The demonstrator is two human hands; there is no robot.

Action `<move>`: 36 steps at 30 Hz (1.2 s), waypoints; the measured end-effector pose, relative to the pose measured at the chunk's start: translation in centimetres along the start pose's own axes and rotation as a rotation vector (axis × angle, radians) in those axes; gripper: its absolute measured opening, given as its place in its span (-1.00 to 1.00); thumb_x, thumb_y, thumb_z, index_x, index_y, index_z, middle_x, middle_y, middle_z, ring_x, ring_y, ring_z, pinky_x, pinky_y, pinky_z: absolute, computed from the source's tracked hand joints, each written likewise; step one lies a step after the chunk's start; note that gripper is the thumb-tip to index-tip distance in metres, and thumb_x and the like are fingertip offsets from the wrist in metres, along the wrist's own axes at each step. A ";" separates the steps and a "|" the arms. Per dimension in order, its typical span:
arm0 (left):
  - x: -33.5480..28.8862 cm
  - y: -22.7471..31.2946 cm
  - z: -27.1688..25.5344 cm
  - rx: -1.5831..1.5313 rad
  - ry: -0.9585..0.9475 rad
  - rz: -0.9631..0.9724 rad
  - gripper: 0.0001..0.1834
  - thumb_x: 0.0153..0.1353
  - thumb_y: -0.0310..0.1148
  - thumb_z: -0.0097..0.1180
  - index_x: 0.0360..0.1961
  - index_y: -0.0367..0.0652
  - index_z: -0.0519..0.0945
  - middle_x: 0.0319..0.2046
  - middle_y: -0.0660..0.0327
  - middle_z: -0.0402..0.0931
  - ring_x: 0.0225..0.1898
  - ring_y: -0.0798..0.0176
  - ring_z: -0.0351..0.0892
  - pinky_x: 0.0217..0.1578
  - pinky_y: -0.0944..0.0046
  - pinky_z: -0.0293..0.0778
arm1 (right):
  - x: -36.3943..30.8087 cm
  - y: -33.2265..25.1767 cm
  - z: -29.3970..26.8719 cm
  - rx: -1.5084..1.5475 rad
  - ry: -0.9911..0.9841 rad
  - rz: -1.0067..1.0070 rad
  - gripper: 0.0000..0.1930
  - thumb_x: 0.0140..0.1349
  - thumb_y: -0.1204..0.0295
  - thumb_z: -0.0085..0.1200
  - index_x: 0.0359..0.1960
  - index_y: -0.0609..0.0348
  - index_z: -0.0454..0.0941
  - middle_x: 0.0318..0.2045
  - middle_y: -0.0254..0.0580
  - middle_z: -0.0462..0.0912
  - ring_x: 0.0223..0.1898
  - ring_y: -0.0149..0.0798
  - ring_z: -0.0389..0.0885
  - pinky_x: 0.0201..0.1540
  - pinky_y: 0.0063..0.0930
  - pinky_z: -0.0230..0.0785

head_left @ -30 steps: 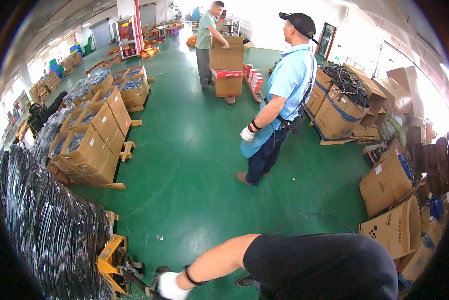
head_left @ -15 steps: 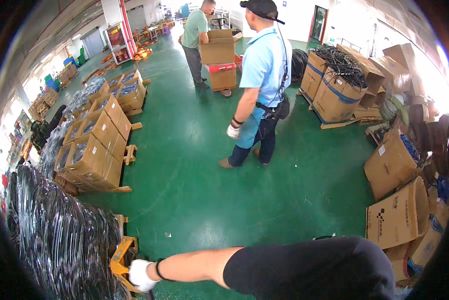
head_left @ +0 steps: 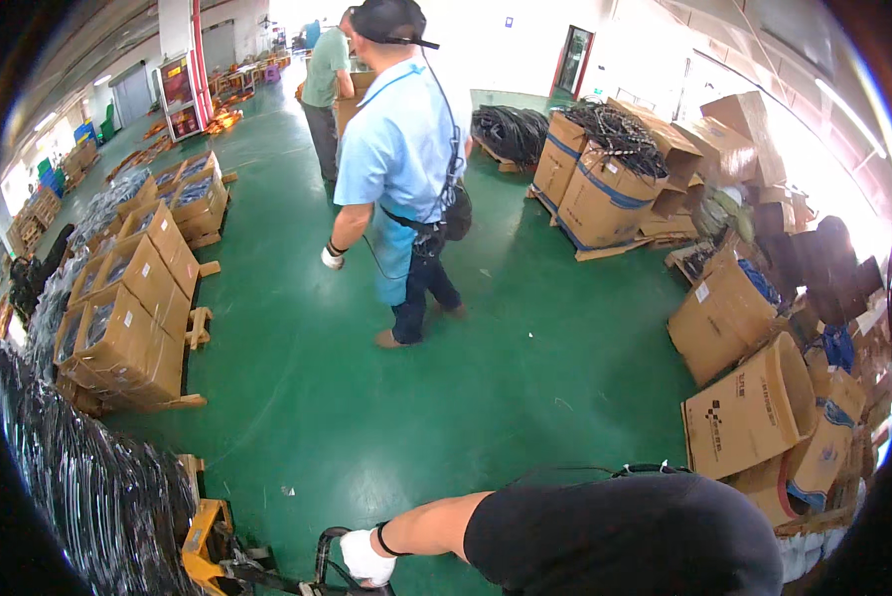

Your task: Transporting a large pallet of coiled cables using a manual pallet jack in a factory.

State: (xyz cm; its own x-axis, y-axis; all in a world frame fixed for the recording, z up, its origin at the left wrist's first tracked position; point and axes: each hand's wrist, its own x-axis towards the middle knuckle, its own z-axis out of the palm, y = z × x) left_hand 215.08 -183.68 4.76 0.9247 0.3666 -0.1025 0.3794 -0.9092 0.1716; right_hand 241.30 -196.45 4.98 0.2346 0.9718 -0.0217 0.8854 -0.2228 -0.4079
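Observation:
My right hand (head_left: 368,558), in a white glove, is closed around the black handle (head_left: 329,548) of a yellow pallet jack (head_left: 204,544) at the lower left. My bare forearm and black sleeve stretch across the bottom from the right. Beside the jack stands a tall bundle of shiny dark plastic strips (head_left: 83,467). A wooden pallet edge (head_left: 194,475) shows next to it. The lower frame edge cuts off part of the handle. My left hand is out of view.
Ahead stands a person in a light blue shirt (head_left: 398,149), partly hiding another person in green (head_left: 323,79) at a carton. Cartons on pallets (head_left: 153,268) line the left. Large cartons (head_left: 605,194), a tilted carton (head_left: 744,412) and black coils (head_left: 511,129) stand along the right.
My hand and the handle have swung right, away from the strip bundle. The surroundings have shifted left in view. The person in blue appears larger and now overlaps the person in green and the carton.

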 end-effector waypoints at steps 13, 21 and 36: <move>9.2 -4.2 -19.3 0.177 0.357 -0.190 -0.51 0.14 0.17 0.47 -0.33 -0.08 0.79 -0.53 0.02 0.72 -0.54 -0.20 0.71 -0.49 -0.18 0.56 | 14.6 -4.5 -16.9 0.074 0.178 0.127 -0.59 0.15 -0.05 0.20 -0.36 -0.01 0.89 -0.39 -0.05 0.85 -0.33 0.11 0.84 -0.26 0.02 0.63; 0.6 3.1 -3.9 -0.013 0.141 -0.059 -0.55 0.14 0.16 0.41 -0.37 -0.03 0.74 -0.51 0.03 0.72 -0.52 -0.21 0.72 -0.50 -0.16 0.58 | -0.2 0.9 -1.8 0.046 0.206 -0.033 -0.67 0.13 0.10 0.17 -0.59 0.02 0.78 -0.61 -0.06 0.73 -0.57 0.17 0.69 -0.47 0.05 0.50; 8.3 -4.9 -18.1 0.100 0.423 -0.246 -0.51 0.07 0.22 0.50 -0.34 0.00 0.79 -0.58 0.10 0.71 -0.57 -0.14 0.71 -0.50 -0.14 0.56 | 13.3 -4.7 -17.0 0.074 0.286 0.061 -0.63 0.13 0.06 0.13 -0.47 0.04 0.84 -0.51 0.00 0.78 -0.46 0.18 0.76 -0.34 0.00 0.60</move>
State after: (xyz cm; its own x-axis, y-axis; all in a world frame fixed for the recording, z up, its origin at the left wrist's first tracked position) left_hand 221.46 -172.60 20.78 0.7477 0.6014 0.2815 0.6020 -0.7929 0.0949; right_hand 247.08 -183.74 22.09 0.3991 0.8936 0.2055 0.8370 -0.2636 -0.4795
